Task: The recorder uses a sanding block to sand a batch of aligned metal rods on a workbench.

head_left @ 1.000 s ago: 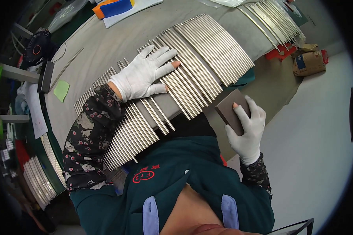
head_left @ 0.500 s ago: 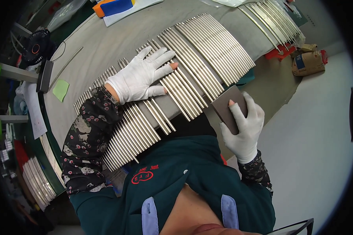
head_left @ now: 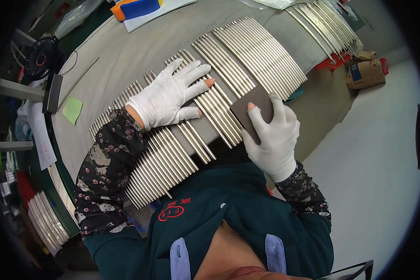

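My left hand (head_left: 161, 99), in a white glove with bare thumb and index tips, lies with fingers spread across slim silvery metal rods (head_left: 219, 114). My right hand (head_left: 275, 144), gloved the same way, grips a flat grey-brown rectangular pad (head_left: 254, 108), thumb on its upper face. The pad rests over the near ends of another group of rods (head_left: 225, 67) and hides those ends. Further rods (head_left: 158, 161) lie side by side near my left forearm, and a tight row of rods (head_left: 261, 51) lies to the right.
The rods lie on a grey tabletop (head_left: 126, 51); some overhang its near edge. More rods (head_left: 324, 28) sit at the far right, beside a brown sack (head_left: 366, 73). At left are a small black fan (head_left: 41, 58), a green paper slip (head_left: 73, 110) and a lone rod (head_left: 79, 84).
My right hand has carried the pad leftward and away from me, from beside the rod ends onto them. My left hand keeps its spread pose, shifted only slightly.
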`<state>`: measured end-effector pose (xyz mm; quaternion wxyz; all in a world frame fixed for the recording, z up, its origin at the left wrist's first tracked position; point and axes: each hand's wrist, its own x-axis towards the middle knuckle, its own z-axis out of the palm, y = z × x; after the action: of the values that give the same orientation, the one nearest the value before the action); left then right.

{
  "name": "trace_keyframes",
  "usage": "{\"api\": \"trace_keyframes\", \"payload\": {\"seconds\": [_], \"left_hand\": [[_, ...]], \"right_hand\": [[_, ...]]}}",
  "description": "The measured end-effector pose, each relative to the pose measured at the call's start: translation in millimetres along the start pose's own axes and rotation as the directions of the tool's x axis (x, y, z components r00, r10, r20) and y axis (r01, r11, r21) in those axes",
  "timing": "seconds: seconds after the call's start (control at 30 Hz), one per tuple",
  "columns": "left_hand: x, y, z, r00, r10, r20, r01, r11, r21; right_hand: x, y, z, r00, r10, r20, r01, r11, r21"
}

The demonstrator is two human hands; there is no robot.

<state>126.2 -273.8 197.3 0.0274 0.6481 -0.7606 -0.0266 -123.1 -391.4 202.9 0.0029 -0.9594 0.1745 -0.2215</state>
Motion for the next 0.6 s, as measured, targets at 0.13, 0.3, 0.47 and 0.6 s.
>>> {"api": "trace_keyframes", "payload": {"seconds": [0.13, 0.3, 0.47, 0.6], "left_hand": [[1.3, 2.4, 1.8, 0.999, -0.017, 0.03, 0.016, 0.999, 0.034], [3.1, -3.4, 4.7, 0.999, 0.028, -0.037, -0.027, 0.999, 0.018], [1.9, -1.7, 4.7, 1.0, 0.008, -0.011, -0.007, 0.999, 0.034], [4.8, 1.3, -0.8, 1.0, -0.008, 0.005, 0.008, 0.999, 0.048]], "right_hand": [[-33.4, 13.9, -14.5, 1.0, 0.004, 0.012, -0.004, 1.0, 0.021], [-1.1, 0.1, 1.0, 1.0, 0.011, -0.028, -0.011, 1.0, -0.016], [-65.3, 24.9, -25.4, 0.997, 0.062, 0.052, -0.06, 0.997, -0.037], [-70.5, 27.7, -25.1, 0.99, 0.141, 0.024, -0.141, 0.99, -0.013]]}}
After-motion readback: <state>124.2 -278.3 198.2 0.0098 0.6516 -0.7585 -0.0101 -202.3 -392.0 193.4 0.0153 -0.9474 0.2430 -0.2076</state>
